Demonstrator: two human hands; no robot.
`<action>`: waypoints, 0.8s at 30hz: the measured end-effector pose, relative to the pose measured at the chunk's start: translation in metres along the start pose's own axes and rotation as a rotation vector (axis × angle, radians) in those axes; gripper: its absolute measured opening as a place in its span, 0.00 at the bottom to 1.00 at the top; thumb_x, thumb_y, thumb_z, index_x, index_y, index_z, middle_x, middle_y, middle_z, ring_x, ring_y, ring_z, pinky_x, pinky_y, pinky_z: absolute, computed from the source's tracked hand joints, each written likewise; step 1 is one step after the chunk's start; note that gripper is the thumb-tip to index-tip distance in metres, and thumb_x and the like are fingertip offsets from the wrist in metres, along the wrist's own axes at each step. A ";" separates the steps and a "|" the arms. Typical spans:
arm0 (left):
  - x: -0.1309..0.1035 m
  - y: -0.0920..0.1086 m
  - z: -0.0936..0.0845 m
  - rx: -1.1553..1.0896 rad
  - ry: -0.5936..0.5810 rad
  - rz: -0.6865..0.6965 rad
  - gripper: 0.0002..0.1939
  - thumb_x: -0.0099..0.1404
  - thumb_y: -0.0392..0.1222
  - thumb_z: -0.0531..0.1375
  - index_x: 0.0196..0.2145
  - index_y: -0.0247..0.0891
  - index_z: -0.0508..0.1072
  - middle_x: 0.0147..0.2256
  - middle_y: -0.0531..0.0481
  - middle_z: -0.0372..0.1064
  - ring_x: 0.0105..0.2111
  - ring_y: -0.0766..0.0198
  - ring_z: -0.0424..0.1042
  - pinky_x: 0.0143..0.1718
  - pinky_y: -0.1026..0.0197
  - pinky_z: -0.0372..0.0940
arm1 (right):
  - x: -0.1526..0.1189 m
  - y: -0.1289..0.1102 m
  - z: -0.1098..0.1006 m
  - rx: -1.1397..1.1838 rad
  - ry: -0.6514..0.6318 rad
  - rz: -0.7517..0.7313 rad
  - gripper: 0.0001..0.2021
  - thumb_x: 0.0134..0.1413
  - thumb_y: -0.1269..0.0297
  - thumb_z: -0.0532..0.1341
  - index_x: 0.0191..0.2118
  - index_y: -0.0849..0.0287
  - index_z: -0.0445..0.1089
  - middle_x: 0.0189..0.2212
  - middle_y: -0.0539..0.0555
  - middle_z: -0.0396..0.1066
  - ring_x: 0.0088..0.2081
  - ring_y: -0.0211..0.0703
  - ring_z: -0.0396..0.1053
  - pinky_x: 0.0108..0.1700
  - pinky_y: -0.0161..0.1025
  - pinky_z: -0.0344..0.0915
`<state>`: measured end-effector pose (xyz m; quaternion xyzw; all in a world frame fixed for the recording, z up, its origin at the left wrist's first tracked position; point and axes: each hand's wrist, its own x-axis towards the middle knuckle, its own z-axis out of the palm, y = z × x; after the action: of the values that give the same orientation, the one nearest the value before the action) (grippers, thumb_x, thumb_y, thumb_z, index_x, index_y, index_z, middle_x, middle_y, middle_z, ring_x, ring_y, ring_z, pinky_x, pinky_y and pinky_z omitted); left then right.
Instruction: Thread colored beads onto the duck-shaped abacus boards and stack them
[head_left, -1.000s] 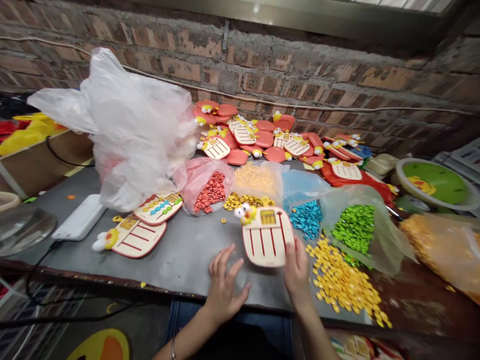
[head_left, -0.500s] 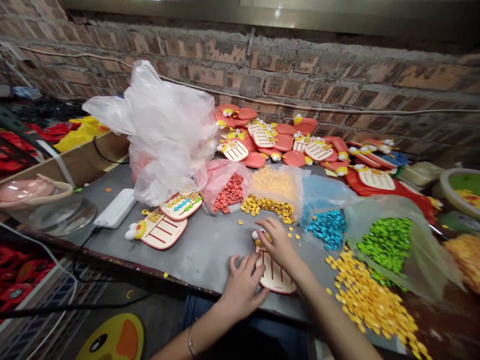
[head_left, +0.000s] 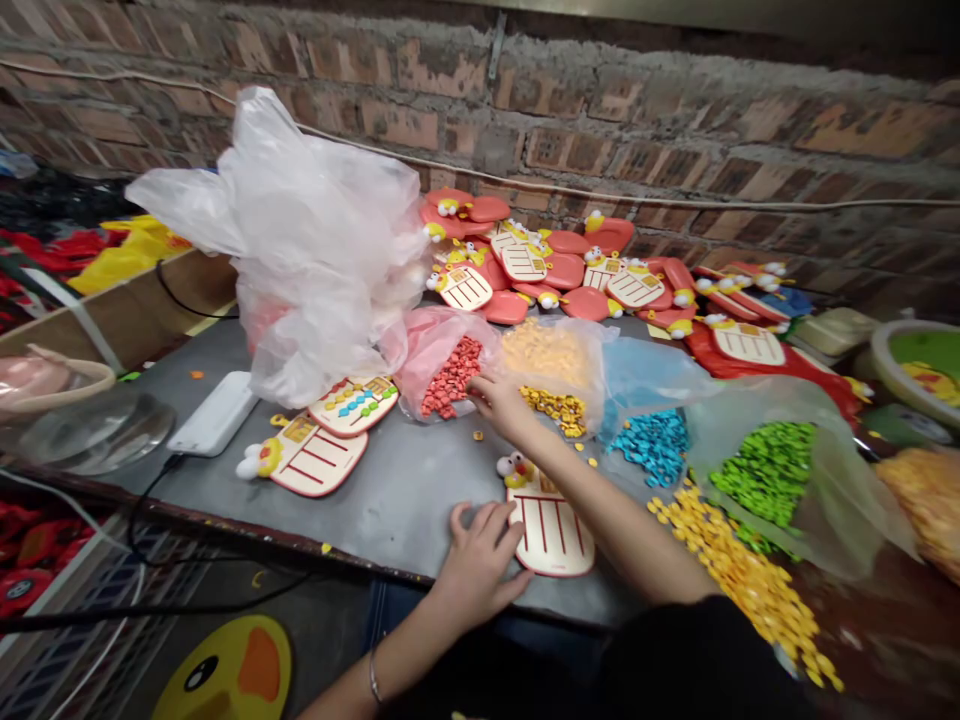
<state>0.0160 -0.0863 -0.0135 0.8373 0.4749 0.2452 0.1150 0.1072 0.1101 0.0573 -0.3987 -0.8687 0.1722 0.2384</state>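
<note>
A cream board with red slots and a white-eyed yellow head lies at the table's front edge. My left hand rests at its left side, fingers spread and holding nothing. My right hand reaches over the board to the right edge of the red pieces in a pink bag. Its fingertips are pinched together; whatever is between them is too small to make out. Beside that bag are gold pieces, then blue pieces, green pieces and loose yellow pieces.
Left on the table are a slotted board, a board with coloured pieces, a white power bank and a heap of plastic bags. Red-backed boards are piled by the brick wall.
My right hand has moved from the board's head up and left to the red pieces, uncovering the head. My left hand stays beside the board. The view has shifted slightly.
</note>
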 end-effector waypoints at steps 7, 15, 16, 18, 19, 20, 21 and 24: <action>0.011 0.002 -0.004 0.038 -0.011 -0.050 0.28 0.62 0.54 0.61 0.55 0.38 0.66 0.63 0.35 0.56 0.61 0.44 0.56 0.58 0.38 0.43 | -0.134 0.021 -0.066 0.226 0.187 0.154 0.09 0.62 0.64 0.57 0.40 0.56 0.74 0.37 0.55 0.69 0.40 0.44 0.70 0.39 0.39 0.69; 0.020 -0.001 0.000 0.053 -0.059 -0.036 0.41 0.58 0.57 0.63 0.63 0.37 0.56 0.63 0.33 0.56 0.63 0.43 0.55 0.61 0.38 0.40 | -0.183 0.047 -0.028 -0.057 0.057 0.301 0.10 0.63 0.69 0.54 0.33 0.58 0.71 0.31 0.54 0.67 0.34 0.43 0.67 0.36 0.38 0.65; 0.020 -0.001 0.000 0.049 -0.052 -0.034 0.42 0.58 0.57 0.64 0.64 0.36 0.56 0.62 0.32 0.57 0.62 0.43 0.56 0.61 0.38 0.40 | -0.183 0.048 -0.025 -0.081 0.062 0.293 0.10 0.62 0.69 0.54 0.32 0.58 0.71 0.30 0.54 0.66 0.34 0.43 0.66 0.36 0.38 0.65; 0.020 -0.001 0.000 0.034 -0.038 -0.040 0.42 0.58 0.58 0.64 0.63 0.36 0.56 0.62 0.32 0.57 0.61 0.44 0.59 0.61 0.39 0.39 | -0.187 0.049 -0.024 -0.088 0.060 0.255 0.11 0.63 0.69 0.54 0.31 0.57 0.71 0.29 0.54 0.66 0.33 0.44 0.65 0.36 0.38 0.64; 0.019 -0.001 -0.001 0.022 -0.034 -0.048 0.42 0.58 0.59 0.64 0.63 0.36 0.56 0.62 0.32 0.58 0.60 0.44 0.60 0.61 0.39 0.39 | -0.190 0.048 -0.025 -0.071 0.053 0.229 0.12 0.63 0.69 0.54 0.30 0.57 0.71 0.29 0.54 0.66 0.33 0.44 0.65 0.36 0.38 0.64; 0.019 0.000 -0.001 0.010 -0.034 -0.059 0.41 0.58 0.60 0.63 0.62 0.36 0.57 0.62 0.32 0.58 0.60 0.45 0.60 0.61 0.40 0.38 | -0.194 0.047 -0.027 -0.043 0.045 0.206 0.12 0.63 0.69 0.53 0.31 0.57 0.72 0.29 0.54 0.66 0.33 0.44 0.65 0.35 0.39 0.64; 0.019 0.000 -0.002 -0.003 -0.038 -0.069 0.41 0.59 0.60 0.63 0.62 0.36 0.57 0.62 0.32 0.57 0.60 0.45 0.61 0.62 0.40 0.38 | -0.199 0.044 -0.029 -0.006 0.038 0.189 0.12 0.63 0.69 0.53 0.32 0.57 0.72 0.29 0.54 0.67 0.33 0.44 0.66 0.36 0.39 0.65; 0.020 0.000 -0.002 -0.033 -0.060 -0.076 0.41 0.58 0.61 0.63 0.61 0.36 0.57 0.62 0.32 0.56 0.60 0.46 0.61 0.62 0.40 0.37 | -0.210 0.038 -0.030 0.099 0.051 0.177 0.10 0.64 0.67 0.54 0.38 0.57 0.73 0.32 0.55 0.71 0.36 0.45 0.70 0.39 0.41 0.67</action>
<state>0.0233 -0.0698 -0.0059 0.8237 0.4984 0.2235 0.1521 0.2658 -0.0255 0.0058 -0.4659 -0.8141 0.2252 0.2637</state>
